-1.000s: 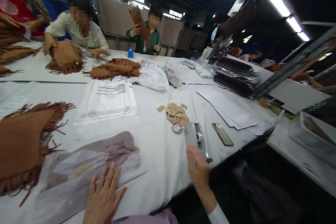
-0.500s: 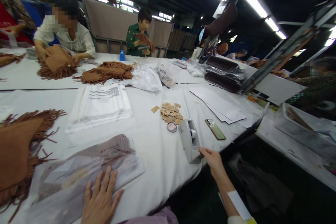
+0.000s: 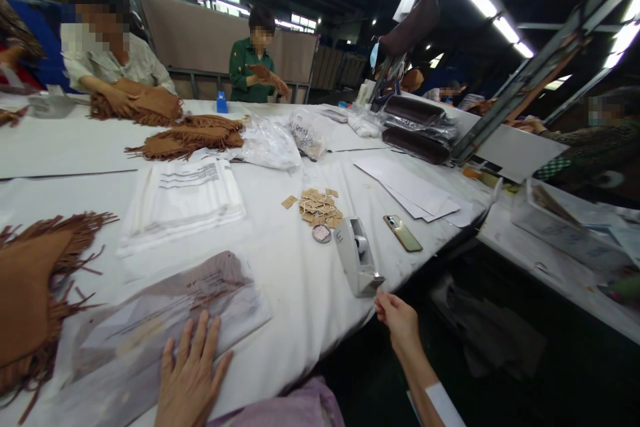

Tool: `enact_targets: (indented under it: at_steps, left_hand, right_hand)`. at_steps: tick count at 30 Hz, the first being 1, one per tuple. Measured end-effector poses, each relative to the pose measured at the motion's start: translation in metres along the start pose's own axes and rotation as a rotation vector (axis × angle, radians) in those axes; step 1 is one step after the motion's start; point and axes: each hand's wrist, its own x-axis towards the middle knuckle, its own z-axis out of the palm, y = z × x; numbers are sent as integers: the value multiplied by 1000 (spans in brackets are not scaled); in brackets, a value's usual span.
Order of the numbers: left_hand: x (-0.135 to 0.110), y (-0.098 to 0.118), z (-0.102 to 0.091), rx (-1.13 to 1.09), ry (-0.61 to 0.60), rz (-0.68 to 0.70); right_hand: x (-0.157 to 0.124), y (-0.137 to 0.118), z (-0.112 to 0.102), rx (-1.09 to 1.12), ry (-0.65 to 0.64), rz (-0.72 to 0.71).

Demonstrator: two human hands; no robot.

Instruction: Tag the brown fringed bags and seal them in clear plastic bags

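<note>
My left hand lies flat with fingers spread on a clear plastic bag, through which a brown item and white paper show. The bag rests near the table's front edge. My right hand is closed in a pinch just off the front end of a grey tape dispenser. A shiny bit of tape shows at the dispenser's cutter by my fingertips; the strip between them is hard to make out. Fringed brown suede pieces lie left of the bag.
Behind the bag is a stack of white printed bags. Brown string tags, a small round dish, a phone and white sheets lie around the dispenser. Two people work across the table. A plastic bin stands at right.
My right hand has drawn back from the dispenser's front end towards me, still pinched. My left hand stays on the bag. The person at far left has shifted the brown suede piece.
</note>
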Motion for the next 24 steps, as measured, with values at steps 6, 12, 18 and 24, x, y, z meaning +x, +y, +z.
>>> enact_targets:
  at_steps: [6, 12, 18, 24]
  left_hand:
    - [4, 1, -7, 72, -36, 0]
    - [19, 3, -20, 138, -101, 17]
    - [25, 10, -20, 88, -81, -29]
    - [24, 7, -19, 39, -85, -36]
  right_hand:
    - [-23, 32, -7, -82, 1, 45]
    - [-23, -1, 40, -461, -365, -270]
    - [-82, -108, 137, -516, -1019, -847]
    - [-121, -169, 200, -527, -1673, -1070]
